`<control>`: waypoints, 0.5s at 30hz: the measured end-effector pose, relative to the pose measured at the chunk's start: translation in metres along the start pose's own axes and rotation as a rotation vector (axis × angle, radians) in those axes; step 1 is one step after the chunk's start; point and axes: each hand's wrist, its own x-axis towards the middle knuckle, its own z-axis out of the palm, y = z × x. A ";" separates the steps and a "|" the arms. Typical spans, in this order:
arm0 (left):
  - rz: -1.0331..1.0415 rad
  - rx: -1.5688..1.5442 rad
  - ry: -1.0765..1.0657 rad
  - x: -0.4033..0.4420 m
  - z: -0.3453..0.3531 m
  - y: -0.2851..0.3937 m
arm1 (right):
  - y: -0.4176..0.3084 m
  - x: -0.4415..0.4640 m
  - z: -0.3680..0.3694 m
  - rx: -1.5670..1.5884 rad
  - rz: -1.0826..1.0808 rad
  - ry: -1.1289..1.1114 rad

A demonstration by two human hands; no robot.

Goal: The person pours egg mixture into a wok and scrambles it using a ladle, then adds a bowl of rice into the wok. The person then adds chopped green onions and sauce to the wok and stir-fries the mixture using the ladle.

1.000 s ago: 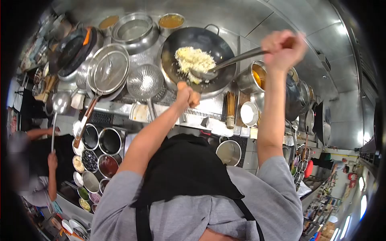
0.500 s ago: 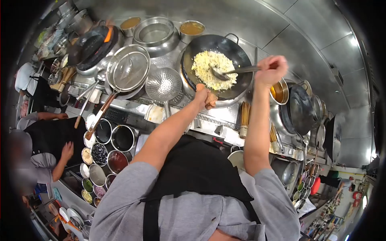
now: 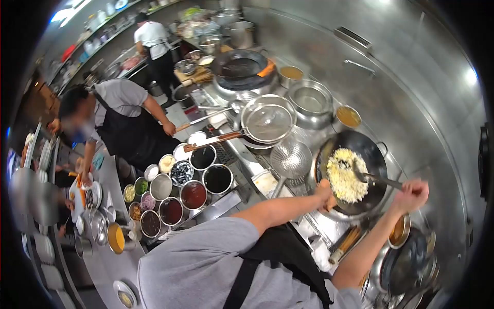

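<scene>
My left hand (image 3: 325, 194) is closed at the near left rim of a black wok (image 3: 374, 150), with what looks like a folded tan cloth under the fingers. Pale yellow and white rice with egg (image 3: 346, 183) lies heaped in the wok. A metal ladle (image 3: 383, 180) dips its bowl into the upper right of the rice. Its handle runs out over the right rim to my right hand (image 3: 413, 195), whose fingers are wrapped round it. The handle's end is hidden in that hand.
Left of the wok lie a perforated skimmer (image 3: 291, 159) and a wire strainer (image 3: 268, 122). Several sauce pots (image 3: 194, 195) stand nearer. Behind are a metal pot (image 3: 311, 98) and a bowl of brown liquid (image 3: 349, 117). A co-worker (image 3: 126, 110) stands at the left counter.
My view has swung left, so the wok and both arms sit farther right and lower, and more co-workers show. Both hands keep their holds; the ladle stays in the rice.
</scene>
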 end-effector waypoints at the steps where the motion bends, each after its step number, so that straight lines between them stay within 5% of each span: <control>1: 0.046 -0.020 0.220 -0.008 0.008 0.005 | -0.007 -0.015 0.014 0.104 -0.015 -0.005; 3: -0.126 0.038 0.267 -0.028 0.014 0.030 | 0.038 -0.055 0.017 -0.079 -0.132 -0.046; 6: -0.153 0.070 0.274 -0.006 0.012 0.017 | 0.071 -0.070 -0.006 -0.319 0.027 -0.523; 9: -0.095 0.000 0.058 0.004 0.002 0.006 | 0.007 -0.053 0.006 -0.233 0.188 -0.288; 11: -0.182 -0.086 -0.212 0.002 -0.007 0.007 | -0.058 -0.039 -0.010 -0.041 0.195 -0.429; 13: -0.288 0.032 -0.467 0.028 -0.011 -0.007 | -0.071 -0.037 -0.038 0.137 0.400 -0.155; 14: -0.381 -0.114 -0.301 0.058 -0.002 -0.028 | -0.048 -0.044 -0.032 -0.171 0.281 0.169; 15: -0.413 -0.153 -0.345 0.033 -0.005 -0.011 | -0.011 -0.051 -0.046 -0.212 0.118 0.202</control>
